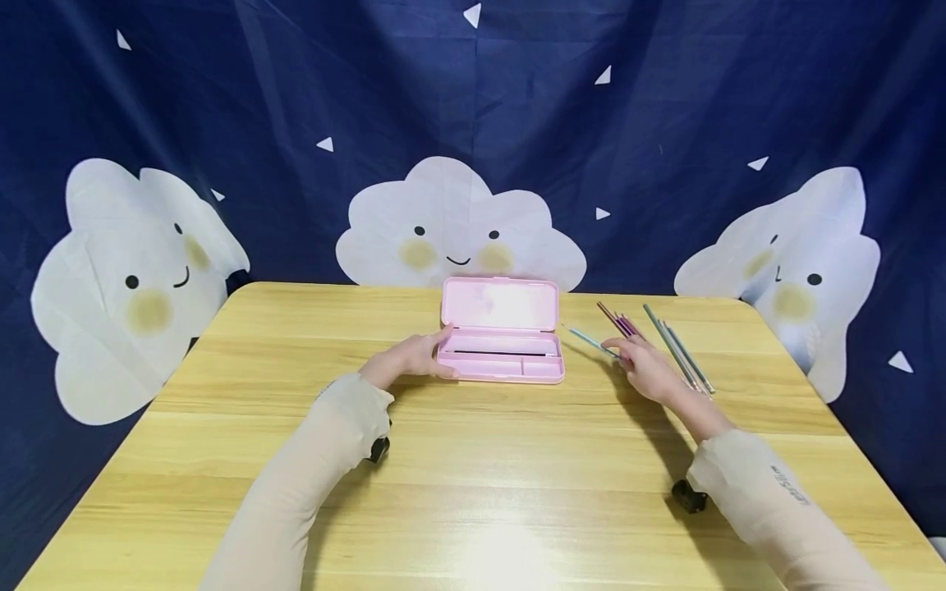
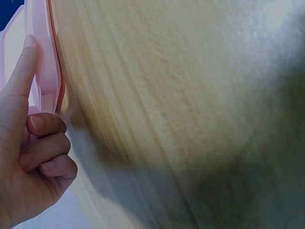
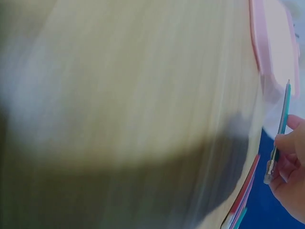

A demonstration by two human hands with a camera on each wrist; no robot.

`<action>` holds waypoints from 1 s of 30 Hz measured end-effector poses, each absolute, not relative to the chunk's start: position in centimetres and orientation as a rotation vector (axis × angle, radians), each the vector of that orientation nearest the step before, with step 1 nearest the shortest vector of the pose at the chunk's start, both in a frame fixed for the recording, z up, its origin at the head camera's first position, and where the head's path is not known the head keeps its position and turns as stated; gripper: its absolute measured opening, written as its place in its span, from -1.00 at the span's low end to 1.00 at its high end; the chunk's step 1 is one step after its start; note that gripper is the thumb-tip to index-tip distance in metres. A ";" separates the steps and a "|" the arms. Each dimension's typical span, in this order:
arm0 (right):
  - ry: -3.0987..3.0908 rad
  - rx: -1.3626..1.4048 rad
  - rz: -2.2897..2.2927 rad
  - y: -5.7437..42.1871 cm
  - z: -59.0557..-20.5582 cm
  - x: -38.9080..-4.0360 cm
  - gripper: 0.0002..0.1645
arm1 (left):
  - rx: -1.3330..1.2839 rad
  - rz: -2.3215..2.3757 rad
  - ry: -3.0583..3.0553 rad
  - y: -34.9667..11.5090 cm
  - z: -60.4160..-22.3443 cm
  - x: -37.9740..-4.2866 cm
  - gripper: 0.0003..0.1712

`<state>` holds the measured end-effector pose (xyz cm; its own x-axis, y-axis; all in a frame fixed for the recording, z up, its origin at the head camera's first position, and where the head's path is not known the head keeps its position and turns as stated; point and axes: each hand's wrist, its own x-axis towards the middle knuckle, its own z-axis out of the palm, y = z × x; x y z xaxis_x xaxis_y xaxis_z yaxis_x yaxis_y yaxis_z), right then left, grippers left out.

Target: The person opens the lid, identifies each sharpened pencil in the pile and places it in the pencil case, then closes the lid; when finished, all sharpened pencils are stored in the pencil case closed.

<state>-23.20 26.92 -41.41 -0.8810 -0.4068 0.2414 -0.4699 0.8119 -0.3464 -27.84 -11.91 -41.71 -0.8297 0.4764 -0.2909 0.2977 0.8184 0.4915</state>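
Observation:
A pink pencil case lies on the table with its lid raised toward the back. One dark pencil lies lengthwise in its long compartment. My left hand holds the case by its left end; the left wrist view shows the thumb along the pink wall and the other fingers curled. To the right of the case, my right hand pinches a light blue pencil near its eraser end. The pencil's sharpened tip points toward the case.
Right of the case lie several reddish and purple pencils and, farther right, several green and grey-blue pencils. The wooden table ends at a dark blue curtain with smiling clouds on it.

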 end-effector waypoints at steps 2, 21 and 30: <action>-2.826 0.732 0.639 26.0 -41.4 -23.3 -0.55 | 0.579 0.601 2.598 -11.9 -41.7 -27.8 0.16; -2.758 1.107 0.649 18.0 -41.2 -26.4 -0.59 | 0.548 0.577 2.598 -11.8 -41.5 -27.8 0.16; -2.750 1.133 0.584 15.5 -41.6 -27.7 -0.66 | 0.536 0.582 2.597 -11.8 -41.7 -27.9 0.17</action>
<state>-27.66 15.49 -41.57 -0.7152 -0.6552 0.2434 -0.6975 0.6472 -0.3076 -27.91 -11.80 -41.66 -0.8359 0.4493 -0.3153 0.2718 0.8378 0.4734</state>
